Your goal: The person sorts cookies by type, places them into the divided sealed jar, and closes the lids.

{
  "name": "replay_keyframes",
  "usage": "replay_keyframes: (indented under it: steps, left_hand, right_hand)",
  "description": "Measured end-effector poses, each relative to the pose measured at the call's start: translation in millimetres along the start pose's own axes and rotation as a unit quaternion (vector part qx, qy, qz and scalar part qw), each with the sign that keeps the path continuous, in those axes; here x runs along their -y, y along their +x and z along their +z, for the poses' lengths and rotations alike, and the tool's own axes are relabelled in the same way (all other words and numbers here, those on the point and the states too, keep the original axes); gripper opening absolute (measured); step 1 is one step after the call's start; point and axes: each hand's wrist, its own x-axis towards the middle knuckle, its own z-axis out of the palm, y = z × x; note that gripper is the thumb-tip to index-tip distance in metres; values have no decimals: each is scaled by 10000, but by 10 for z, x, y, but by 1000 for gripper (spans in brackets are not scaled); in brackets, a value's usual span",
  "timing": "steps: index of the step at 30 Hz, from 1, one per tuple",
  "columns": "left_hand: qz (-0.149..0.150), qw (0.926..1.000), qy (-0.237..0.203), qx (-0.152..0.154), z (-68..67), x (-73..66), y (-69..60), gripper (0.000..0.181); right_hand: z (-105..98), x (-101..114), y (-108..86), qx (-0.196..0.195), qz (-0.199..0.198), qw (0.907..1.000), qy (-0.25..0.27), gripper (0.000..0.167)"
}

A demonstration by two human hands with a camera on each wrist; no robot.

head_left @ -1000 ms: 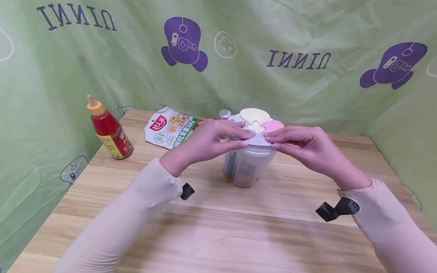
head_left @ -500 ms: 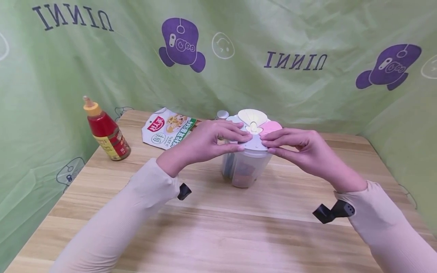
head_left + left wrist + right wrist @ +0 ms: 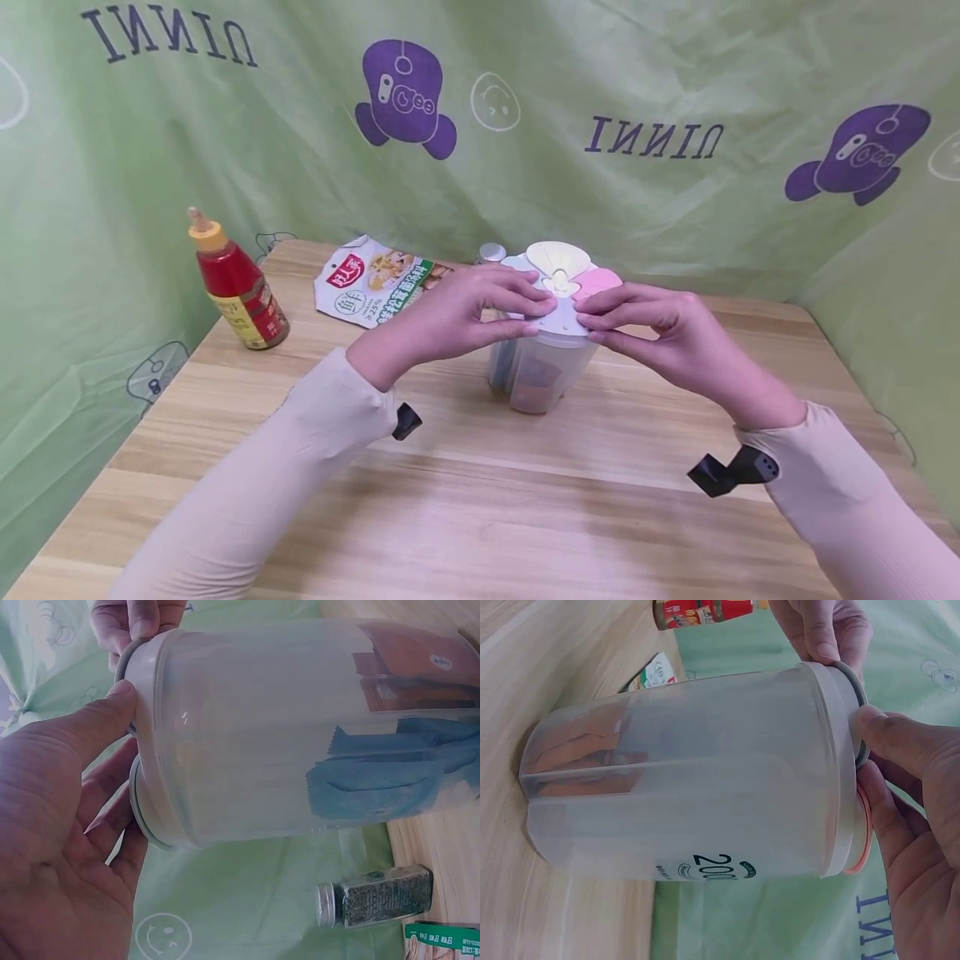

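A tall clear storage container [image 3: 542, 375] stands upright on the table, its lid bearing petal-shaped flaps: a cream flap [image 3: 558, 259], a pink flap [image 3: 596, 282] and a pale grey front flap [image 3: 562, 319]. My left hand [image 3: 472, 308] pinches the lid at its front left, fingers on top and thumb at the edge. At the front right, my right hand [image 3: 652, 325] does likewise, thumb low and fingertips on the grey flap. Through the wall, the left wrist view shows blue packets [image 3: 375, 784] and orange-brown packets [image 3: 420, 664] in separate compartments.
A red sauce bottle [image 3: 243, 292] with a yellow cap stands at the table's left. A white food pouch [image 3: 367, 279] lies behind my left hand. Beside the container is a small spice jar [image 3: 382, 896]. Green printed cloth [image 3: 525, 183] hangs behind the wooden table [image 3: 480, 500].
The front grey flap looked darker a second ago and now shows paler, with small bumps visible near its edge. Both hands keep their places on the lid, with only slight shifts.
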Motion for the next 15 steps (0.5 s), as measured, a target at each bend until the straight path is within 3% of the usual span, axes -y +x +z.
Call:
replay_keyframes:
  steps: [15]
  left_hand:
    - [-13, 9998, 149, -104, 42, -9, -23, 40]
  right_hand:
    - [21, -28, -23, -100, 275, 9993, 242, 35]
